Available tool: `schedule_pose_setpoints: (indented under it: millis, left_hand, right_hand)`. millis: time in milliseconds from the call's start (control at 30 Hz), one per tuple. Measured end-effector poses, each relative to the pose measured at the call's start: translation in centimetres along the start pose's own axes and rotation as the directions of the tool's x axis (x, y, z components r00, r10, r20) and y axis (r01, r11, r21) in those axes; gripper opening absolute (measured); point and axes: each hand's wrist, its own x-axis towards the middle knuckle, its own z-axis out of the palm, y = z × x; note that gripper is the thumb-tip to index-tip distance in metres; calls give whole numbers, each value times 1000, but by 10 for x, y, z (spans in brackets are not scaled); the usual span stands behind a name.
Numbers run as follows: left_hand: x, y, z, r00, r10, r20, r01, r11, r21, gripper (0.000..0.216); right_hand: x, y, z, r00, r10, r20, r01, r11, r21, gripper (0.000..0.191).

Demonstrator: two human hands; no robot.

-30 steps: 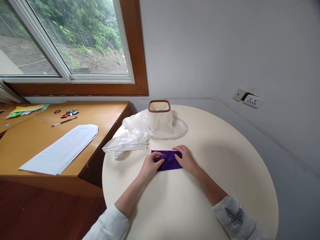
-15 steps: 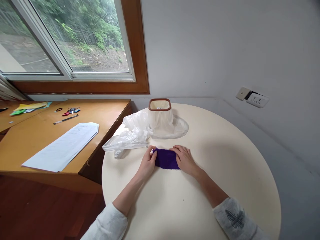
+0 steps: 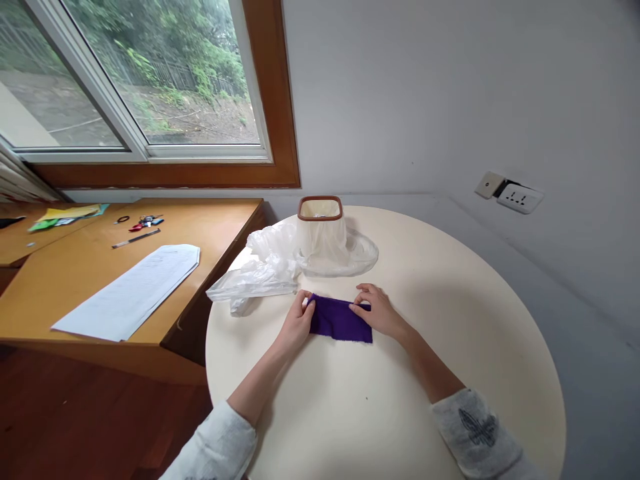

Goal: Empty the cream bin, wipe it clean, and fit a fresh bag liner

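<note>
A folded piece of purple cloth (image 3: 337, 321) with frayed edges lies on the round cream table (image 3: 390, 413). My left hand (image 3: 299, 321) is closed on its left end, thumb on top. At the upper right corner, my right hand (image 3: 379, 310) pinches the cloth between thumb and fingers. The lower right corner shows free beneath that hand, and a small wrinkle runs through the cloth's left part.
Behind the cloth stands a small bin (image 3: 320, 237) with a brown rim and a whitish plastic bag (image 3: 265, 267) spread around its base. On the wooden desk (image 3: 220, 220) at left are papers (image 3: 133, 290), a pen (image 3: 136, 239) and keys (image 3: 147, 223). Wall sockets (image 3: 520, 198) are at right.
My right hand has shifted slightly right and up to the cloth's corner, uncovering more of its right end. My left hand keeps its hold at the left end.
</note>
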Motion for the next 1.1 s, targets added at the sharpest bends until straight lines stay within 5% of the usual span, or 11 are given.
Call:
schedule_pose_setpoints:
  millis: [433,633,767,1100]
  left_hand:
    - [2,1,1,988,-67,-138,66,998,-12,25]
    - [-2,1,-4,997,-56,-49,57,998,18,26]
    - [-1,4,-4,991,-82,-102,96,985,143,32]
    - [-3,13,-2,987,-150,-63,152,988,30,54]
  right_hand:
    - [1,12,0,997,-57,-56,51,993,-108,28]
    - [0,13,2,997,-46,-69,38,993,-112,27]
    - [0,14,3,996,-42,-82,33,993,-115,27]
    - [-2,14,4,994,-57,-98,46,992,-119,25]
